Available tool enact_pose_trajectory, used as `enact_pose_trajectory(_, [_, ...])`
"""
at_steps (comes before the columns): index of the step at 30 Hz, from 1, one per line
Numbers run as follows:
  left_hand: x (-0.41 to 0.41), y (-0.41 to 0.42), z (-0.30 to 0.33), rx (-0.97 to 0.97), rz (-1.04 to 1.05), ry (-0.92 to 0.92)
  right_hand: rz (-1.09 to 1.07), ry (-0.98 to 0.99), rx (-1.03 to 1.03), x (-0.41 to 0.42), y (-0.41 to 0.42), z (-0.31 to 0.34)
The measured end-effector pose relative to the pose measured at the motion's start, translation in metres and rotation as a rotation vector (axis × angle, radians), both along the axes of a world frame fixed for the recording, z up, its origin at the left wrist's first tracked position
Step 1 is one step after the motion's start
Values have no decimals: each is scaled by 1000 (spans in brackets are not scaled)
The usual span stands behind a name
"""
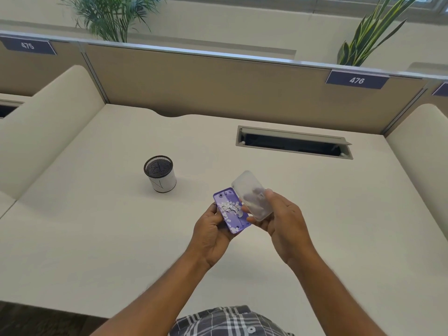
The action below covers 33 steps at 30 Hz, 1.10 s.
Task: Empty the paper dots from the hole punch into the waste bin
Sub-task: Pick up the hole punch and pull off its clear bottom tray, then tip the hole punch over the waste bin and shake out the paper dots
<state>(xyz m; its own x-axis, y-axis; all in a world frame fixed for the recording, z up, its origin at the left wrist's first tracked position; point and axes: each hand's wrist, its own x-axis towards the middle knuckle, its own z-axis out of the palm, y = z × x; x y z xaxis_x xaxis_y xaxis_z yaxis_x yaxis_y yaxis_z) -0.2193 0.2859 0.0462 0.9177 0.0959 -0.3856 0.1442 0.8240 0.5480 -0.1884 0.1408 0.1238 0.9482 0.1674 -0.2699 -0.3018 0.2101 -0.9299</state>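
Right now the left hand [210, 229] clamps the purple hole punch [231, 210], underside up, paper dots [229, 207] heaped on it. Right hand [282, 219] pinches the clear cover [252, 195], pulled off just beside. The mesh bin [159, 173] stands up-left of the left hand, the nearer one; the punch's long axis points away. Bin contents unclear.

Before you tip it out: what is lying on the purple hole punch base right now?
White paper dots lie piled on the upturned purple hole punch base in the left hand. The frosted cover, in the right hand, hides its right edge.
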Motion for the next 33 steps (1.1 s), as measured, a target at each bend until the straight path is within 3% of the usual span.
enact_pose_trajectory(2, [-1,1,0,-2,6,8,-1,-120,-71,-3,2,-1])
enact_pose_trajectory(6, [-2,3,1,-12,15,32,82,-732,-521,-13,2,-9])
enact_pose_trajectory(8, [-2,3,2,1,7,25,132,-861,-666,-14,4,-16])
enact_pose_trajectory(11, [-1,6,2,2,1,16,150,-806,-677,-13,8,-21])
enact_pose_trajectory(14, [1,12,-2,-12,-5,30,-22,-718,-550,-6,8,-21])
enact_pose_trajectory(18, [1,21,-8,-11,5,40,-153,-283,-332,16,6,-38])
enact_pose_trajectory(23, [-2,35,-11,20,42,46,-179,147,-361,35,12,-94])
enact_pose_trajectory(26, [-5,49,-9,48,58,64,-98,204,-511,36,24,-124])
enact_pose_trajectory(33, [-7,84,-13,85,89,92,-15,218,-588,36,43,-150])
